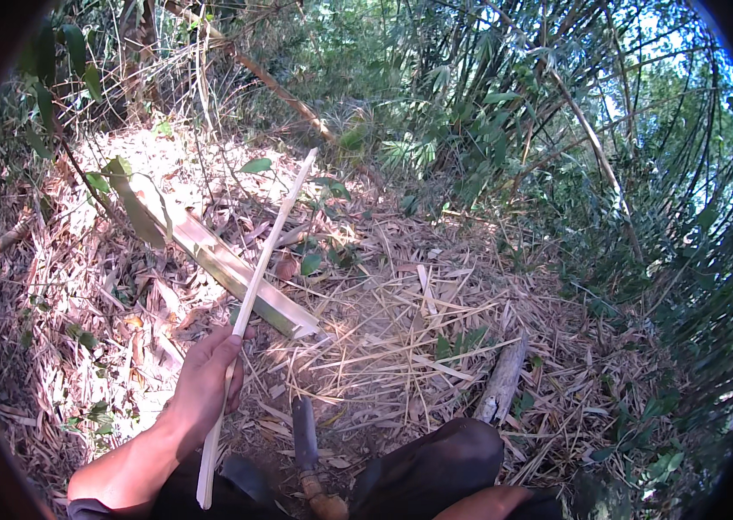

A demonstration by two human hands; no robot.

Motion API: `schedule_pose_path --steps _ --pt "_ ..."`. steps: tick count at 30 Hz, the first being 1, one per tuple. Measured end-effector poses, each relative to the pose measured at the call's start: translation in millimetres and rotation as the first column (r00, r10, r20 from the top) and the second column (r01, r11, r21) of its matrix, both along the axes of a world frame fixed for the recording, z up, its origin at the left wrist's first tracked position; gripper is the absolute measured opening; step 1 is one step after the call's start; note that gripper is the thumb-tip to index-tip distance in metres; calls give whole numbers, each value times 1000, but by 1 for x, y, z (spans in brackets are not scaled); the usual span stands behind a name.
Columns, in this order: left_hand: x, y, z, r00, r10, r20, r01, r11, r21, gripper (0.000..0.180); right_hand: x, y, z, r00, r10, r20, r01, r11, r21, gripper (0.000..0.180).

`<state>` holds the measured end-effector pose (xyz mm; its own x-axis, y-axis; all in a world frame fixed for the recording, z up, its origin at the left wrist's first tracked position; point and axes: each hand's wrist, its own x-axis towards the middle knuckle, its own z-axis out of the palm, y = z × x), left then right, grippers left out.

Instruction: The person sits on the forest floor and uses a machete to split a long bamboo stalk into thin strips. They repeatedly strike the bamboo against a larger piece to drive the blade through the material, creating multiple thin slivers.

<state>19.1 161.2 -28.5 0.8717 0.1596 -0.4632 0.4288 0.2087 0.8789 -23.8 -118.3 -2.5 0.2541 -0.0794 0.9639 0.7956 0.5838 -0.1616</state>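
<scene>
My left hand (208, 374) is closed round a long pale bamboo strip (271, 247), which slants from near my lap up to the far middle of the view. Below and right of that hand, a machete (304, 433) points away from me, its dark blade over the litter and its brownish handle (325, 501) at the lower edge. Only part of my right forearm (488, 503) shows, beside my knee; the right hand is out of the picture. Beyond my left hand lies a split bamboo length (232, 273) with its pale inner side up.
Thin bamboo shavings (410, 334) are scattered on the leaf-covered ground in front of me. A short grey log (502, 379) lies right of centre, near my dark-clothed knee (440, 455). Leafy stems (137, 204) hang at the left, and dense bamboo (609, 147) stands behind and right.
</scene>
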Motion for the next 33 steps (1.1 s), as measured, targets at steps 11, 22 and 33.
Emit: schedule_pose_path --steps 11,22,33 --pt "-3 0 -1 998 -43 45 43 999 -5 35 -3 6 -1 1000 19 -19 -19 1000 0 42" --pt "-3 -3 3 1000 -15 6 15 1000 7 33 -4 12 2 998 47 -31 -46 999 17 41" --pt "-4 -2 3 998 -53 28 53 998 21 33 1 17 3 997 69 -26 -69 997 22 41"
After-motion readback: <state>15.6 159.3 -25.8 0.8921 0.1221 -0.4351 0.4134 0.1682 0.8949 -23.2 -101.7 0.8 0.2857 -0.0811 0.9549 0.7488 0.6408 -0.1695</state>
